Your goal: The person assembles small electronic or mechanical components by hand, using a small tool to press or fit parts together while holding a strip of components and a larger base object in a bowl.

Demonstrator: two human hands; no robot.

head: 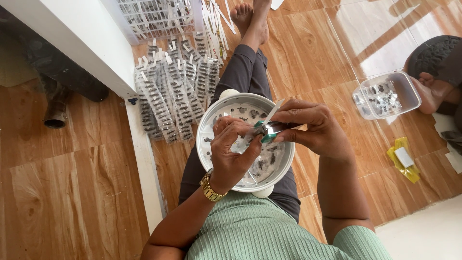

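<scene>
A round white bowl (207, 126) rests on my lap, with several small dark pieces lying in it. Over the bowl my left hand (231, 151), a gold watch on its wrist, pinches a small clear packet (251, 133). My right hand (313, 127) grips a small metal tool with green handles (267, 131), its tip at the packet. A thin white strip (273, 111) sticks up between the two hands.
Rows of filled clear packets (173, 94) lie on the wooden floor left of my leg, below a white basket (154, 17). A clear plastic tub (387, 94) with small pieces stands at the right near another person's foot (433, 91). A yellow packet (403, 159) lies further right.
</scene>
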